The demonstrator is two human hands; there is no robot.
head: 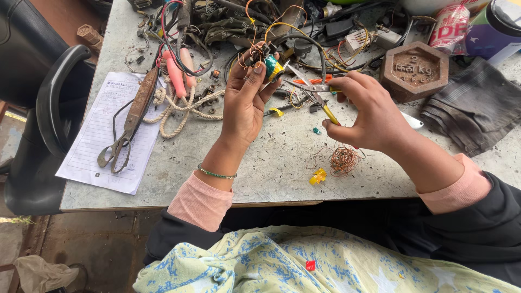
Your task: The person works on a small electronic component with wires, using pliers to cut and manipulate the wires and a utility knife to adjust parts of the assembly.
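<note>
Head view: the left hand point(245, 100) is raised above the table point(271, 163), fingers closed around a small coil component point(269, 66) wound with green and yellow tape, pinched between thumb and fingertips so that its wire ends stick up clear of the palm, likely to keep them reachable for the tool. The component sits at the fingertips, above the middle of the table, its short body tilted with the taped end toward the right. The right hand point(369, 114) is clenched around the yellow handles of small pliers point(315, 92); their long axis runs from lower right to upper left, and the metal tips point at the component, just beside it. Below the right hand lies a loose tangle of copper wire point(343, 160) and a yellow plastic scrap point(318, 176). To the left, 1 pair of rusty scissors point(127, 122) rests on a printed sheet of paper point(100, 146); a hexagonal iron weight point(414, 69) stands to the right.
</note>
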